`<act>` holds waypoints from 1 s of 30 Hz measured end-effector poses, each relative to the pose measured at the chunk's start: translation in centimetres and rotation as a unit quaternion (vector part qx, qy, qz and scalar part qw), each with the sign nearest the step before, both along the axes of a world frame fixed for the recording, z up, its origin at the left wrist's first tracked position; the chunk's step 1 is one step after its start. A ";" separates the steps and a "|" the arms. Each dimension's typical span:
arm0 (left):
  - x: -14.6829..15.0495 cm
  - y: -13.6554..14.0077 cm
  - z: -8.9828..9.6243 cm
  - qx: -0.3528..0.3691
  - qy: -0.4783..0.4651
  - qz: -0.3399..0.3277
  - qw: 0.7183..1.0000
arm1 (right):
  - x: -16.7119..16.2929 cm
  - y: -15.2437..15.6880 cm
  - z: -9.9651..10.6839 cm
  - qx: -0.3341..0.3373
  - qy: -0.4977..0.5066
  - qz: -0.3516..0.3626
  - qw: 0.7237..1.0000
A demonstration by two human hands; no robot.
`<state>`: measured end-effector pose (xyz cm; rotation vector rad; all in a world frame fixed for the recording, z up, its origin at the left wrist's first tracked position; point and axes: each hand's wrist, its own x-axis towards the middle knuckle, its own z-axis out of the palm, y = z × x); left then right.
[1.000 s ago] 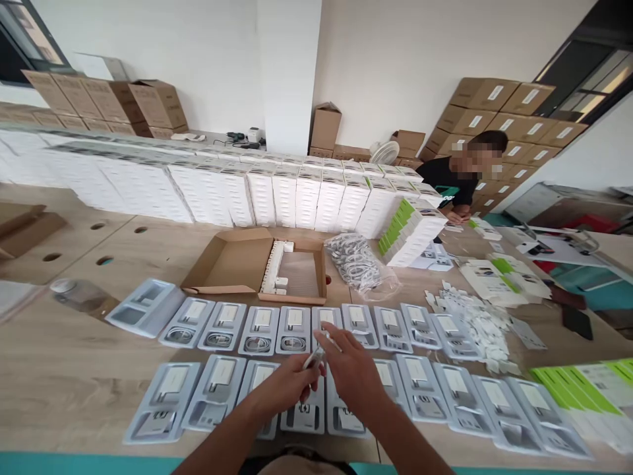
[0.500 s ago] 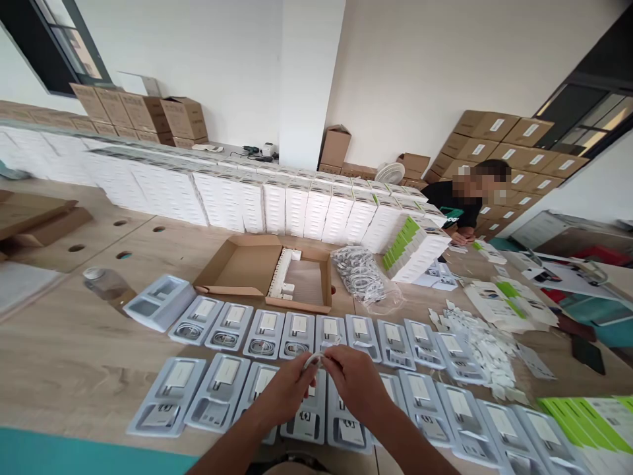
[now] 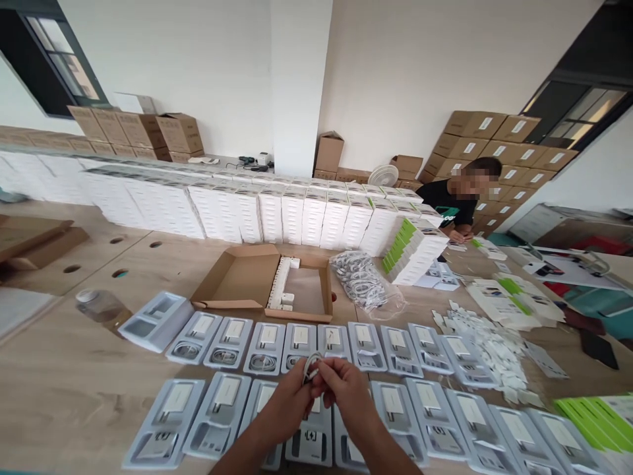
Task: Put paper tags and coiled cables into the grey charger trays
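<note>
A coiled light-grey charging cable (image 3: 311, 363) is pinched between both hands above the rows of trays. My left hand (image 3: 291, 399) is closed around the coil's lower left side. On its right side, my right hand (image 3: 343, 389) is closed with thumb and fingers at a pale cable end. Beneath them lie pale blue plastic trays (image 3: 194, 432), each with a white charger (image 3: 227, 390). Some back-row trays at the left hold a coiled cable (image 3: 225, 357); several front trays hold a white card (image 3: 158, 445). My forearms hide parts of the middle trays.
Behind the trays are an open cardboard box (image 3: 237, 277) and a clear bag of coiled cables (image 3: 363, 280). Small white pieces (image 3: 489, 349) are heaped at the right. A plastic bottle (image 3: 101, 309) lies left; stacked white boxes (image 3: 220, 214) line the back. A co-worker (image 3: 457, 201) sits far right.
My right hand has shifted from the top of the cable loop down its right side, and the loop now shows upright. The view has tilted slightly upward.
</note>
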<state>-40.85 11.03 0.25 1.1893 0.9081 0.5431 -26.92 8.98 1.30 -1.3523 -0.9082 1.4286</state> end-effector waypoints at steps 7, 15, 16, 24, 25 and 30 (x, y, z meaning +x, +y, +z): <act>-0.2 1.1 1.7 0.074 0.062 -0.018 0.995 | 1.5 0.5 0.7 0.155 -0.287 -0.124 0.937; -0.8 0.8 3.6 0.250 0.174 -0.017 0.952 | 4.0 2.4 1.0 0.023 -0.012 -0.084 0.996; -0.8 0.7 3.6 0.257 0.178 -0.021 0.950 | 4.0 2.4 1.2 0.026 0.005 -0.060 0.998; -0.5 0.2 4.1 0.249 0.187 -0.047 0.949 | 4.2 2.6 1.2 0.090 -0.029 -0.061 0.994; -0.4 0.3 4.1 0.251 0.190 -0.051 0.948 | 4.3 2.7 1.3 0.094 -0.042 -0.052 0.993; 0.2 1.2 2.4 0.128 0.197 -0.023 0.972 | 4.6 2.1 2.6 0.139 -0.174 0.033 0.974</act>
